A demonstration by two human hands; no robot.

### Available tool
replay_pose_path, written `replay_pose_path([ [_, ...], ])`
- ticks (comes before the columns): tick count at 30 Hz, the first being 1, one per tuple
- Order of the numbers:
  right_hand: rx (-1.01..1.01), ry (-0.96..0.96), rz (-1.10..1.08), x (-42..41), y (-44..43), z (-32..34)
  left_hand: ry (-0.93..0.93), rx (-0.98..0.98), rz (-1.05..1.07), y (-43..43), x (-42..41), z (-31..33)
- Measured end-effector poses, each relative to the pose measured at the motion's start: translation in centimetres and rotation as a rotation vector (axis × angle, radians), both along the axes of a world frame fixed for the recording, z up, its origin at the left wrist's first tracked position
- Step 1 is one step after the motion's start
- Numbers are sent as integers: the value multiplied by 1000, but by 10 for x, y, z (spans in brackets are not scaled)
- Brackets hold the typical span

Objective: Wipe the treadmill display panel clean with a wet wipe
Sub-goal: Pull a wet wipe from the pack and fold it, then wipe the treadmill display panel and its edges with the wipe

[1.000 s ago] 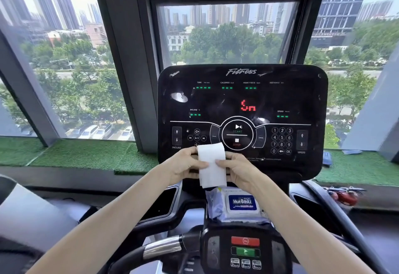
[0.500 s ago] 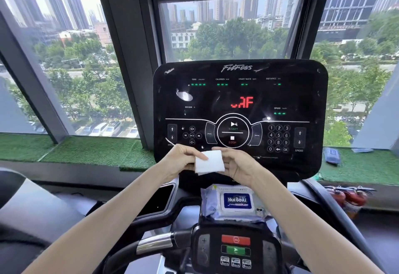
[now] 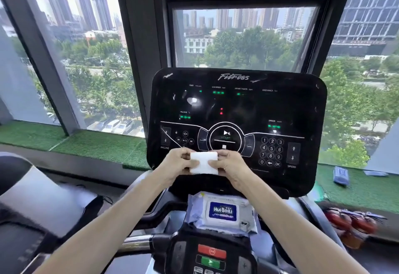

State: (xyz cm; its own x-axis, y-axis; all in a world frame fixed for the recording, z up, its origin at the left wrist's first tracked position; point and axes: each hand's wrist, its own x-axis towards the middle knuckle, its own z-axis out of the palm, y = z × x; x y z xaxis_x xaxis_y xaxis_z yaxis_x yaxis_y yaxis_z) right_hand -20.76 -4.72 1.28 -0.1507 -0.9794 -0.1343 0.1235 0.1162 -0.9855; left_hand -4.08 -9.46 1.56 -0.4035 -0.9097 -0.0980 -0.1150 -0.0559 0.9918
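A person's left hand and right hand pinch a folded wet wipe between them, just before the lower edge of the treadmill display panel. Wiping appears not yet begun; the next move likely calls for pressing the wipe flat against the smudged panel, above the wipe pack.

Daylit windows, green turf sill, city towers
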Motion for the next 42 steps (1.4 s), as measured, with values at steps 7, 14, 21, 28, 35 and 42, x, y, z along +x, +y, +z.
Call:
replay_pose_path([
  [7,34,49,14,0,4,0,-104,-142,113,14,-11,-6],
  [14,58,44,-188,-25,43,-8,-130,-120,-161,20,-47,-4],
  [21,84,-206,-418,-48,119,-5,-165,-40,-519,43,-89,-1],
  [28,146,-81,-858,-7,244,-33,-206,-69,-908,125,-126,-40],
  [35,339,-91,-1167,37,383,-82,-184,-726,-1126,290,-127,-83],
  [42,201,-527,-1633,125,583,-125,-71,-1028,-1544,510,-71,-124],
])
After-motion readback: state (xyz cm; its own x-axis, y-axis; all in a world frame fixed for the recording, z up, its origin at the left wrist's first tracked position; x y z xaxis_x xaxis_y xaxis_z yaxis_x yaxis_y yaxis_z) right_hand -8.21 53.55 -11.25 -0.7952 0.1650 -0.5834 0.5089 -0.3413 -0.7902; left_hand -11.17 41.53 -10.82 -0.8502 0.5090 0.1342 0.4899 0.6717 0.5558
